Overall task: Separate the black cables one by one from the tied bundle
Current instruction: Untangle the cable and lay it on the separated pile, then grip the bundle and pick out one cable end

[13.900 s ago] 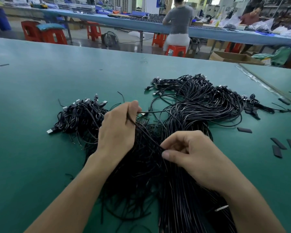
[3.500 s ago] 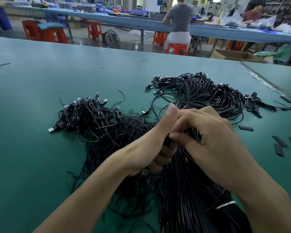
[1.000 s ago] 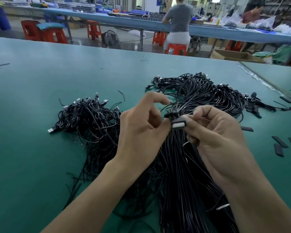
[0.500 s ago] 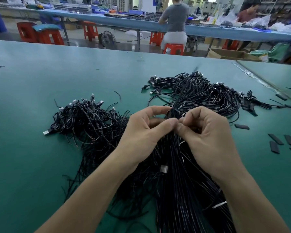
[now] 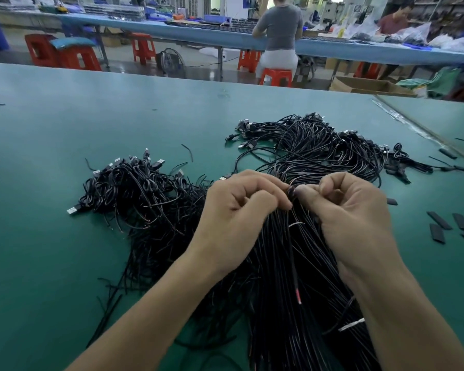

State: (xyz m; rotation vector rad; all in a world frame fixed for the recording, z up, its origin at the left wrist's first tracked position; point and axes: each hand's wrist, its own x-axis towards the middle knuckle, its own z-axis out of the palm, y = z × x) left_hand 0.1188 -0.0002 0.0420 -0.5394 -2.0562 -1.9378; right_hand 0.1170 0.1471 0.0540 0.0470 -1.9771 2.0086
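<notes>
The left hand and right hand both pinch the top of the bundle, which lies near on the green tabletop. A loose pile sits to the left, with orange stools far behind.

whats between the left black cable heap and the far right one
Head view: mostly bare green tabletop, plus one short curved black wire scrap, between left black cable heap and far black cable heap.

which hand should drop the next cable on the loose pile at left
Left, probably: the left hand pinches the tied bundle of black cables on the side nearest that loose tangled pile of black cables; the right hand must cross over.
</notes>
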